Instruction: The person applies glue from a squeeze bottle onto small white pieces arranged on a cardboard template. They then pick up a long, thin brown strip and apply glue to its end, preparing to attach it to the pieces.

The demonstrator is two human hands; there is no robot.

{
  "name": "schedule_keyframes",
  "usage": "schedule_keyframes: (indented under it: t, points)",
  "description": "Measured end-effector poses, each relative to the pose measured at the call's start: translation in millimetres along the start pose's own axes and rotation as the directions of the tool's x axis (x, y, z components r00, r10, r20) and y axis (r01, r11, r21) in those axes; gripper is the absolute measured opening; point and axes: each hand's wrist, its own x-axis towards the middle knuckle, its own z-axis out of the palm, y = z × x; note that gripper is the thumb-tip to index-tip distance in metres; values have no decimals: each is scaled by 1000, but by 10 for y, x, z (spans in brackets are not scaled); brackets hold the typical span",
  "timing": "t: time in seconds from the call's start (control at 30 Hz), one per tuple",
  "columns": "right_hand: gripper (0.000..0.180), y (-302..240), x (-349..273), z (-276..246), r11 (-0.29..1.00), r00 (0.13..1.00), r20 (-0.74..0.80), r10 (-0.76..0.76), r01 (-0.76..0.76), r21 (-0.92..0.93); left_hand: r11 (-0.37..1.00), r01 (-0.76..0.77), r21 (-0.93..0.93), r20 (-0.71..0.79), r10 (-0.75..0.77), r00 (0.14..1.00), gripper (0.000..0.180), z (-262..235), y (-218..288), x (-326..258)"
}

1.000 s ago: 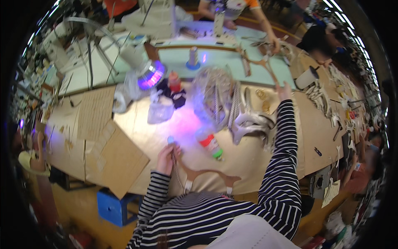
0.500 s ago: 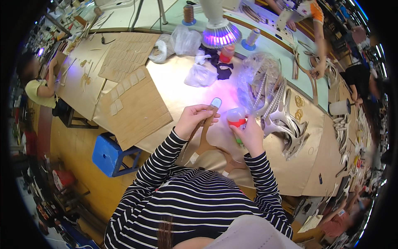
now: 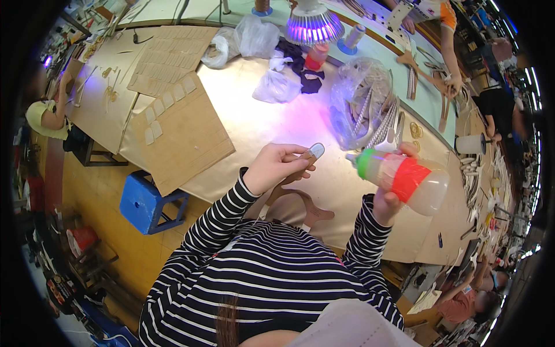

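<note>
My left hand (image 3: 278, 166) pinches a brown strap piece (image 3: 315, 211) close to its rounded, whitish tip (image 3: 315, 151). The strap's forked lower part hangs down in front of my striped top. Across from it, my right hand (image 3: 386, 203) is wrapped round a translucent squeeze bottle (image 3: 432, 188) with a red band and a green cap (image 3: 363, 163). The bottle lies almost sideways in the air, its nozzle toward the left hand and apart from the strap tip. Pale liquid shows inside the bottle.
A lit lamp (image 3: 315, 26) hangs over the table's far side. Straps in a clear bag (image 3: 361, 98) lie at right. Cardboard (image 3: 191, 136) with pale patches is at left, near a blue stool (image 3: 144, 202). A co-worker's arm (image 3: 450, 55) reaches in at far right.
The squeeze bottle has come up and turned from cap-down to nearly sideways, nozzle leftward. My left hand has tilted the strap tip to the right. The view has shifted slightly.
</note>
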Motion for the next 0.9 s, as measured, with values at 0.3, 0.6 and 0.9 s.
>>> schedule_keyframes:
  t: [0.3, 0.6, 0.9]
  points:
    - [80, -38, -114, 337, 964, 994, -25, 105, -108, -242, 997, -29, 74, -21, 30, 999, 32, 102, 57, -44]
    - [108, -225, 98, 342, 970, 947, -262, -184, 132, -203, 1000, -7, -24, 55, 8, 998, 33, 79, -7, -61]
    - [79, -88, -184, 58, 866, 931, -90, 353, -289, 407, 1000, -7, -19, 82, 9, 997, 32, -2, 1, -43]
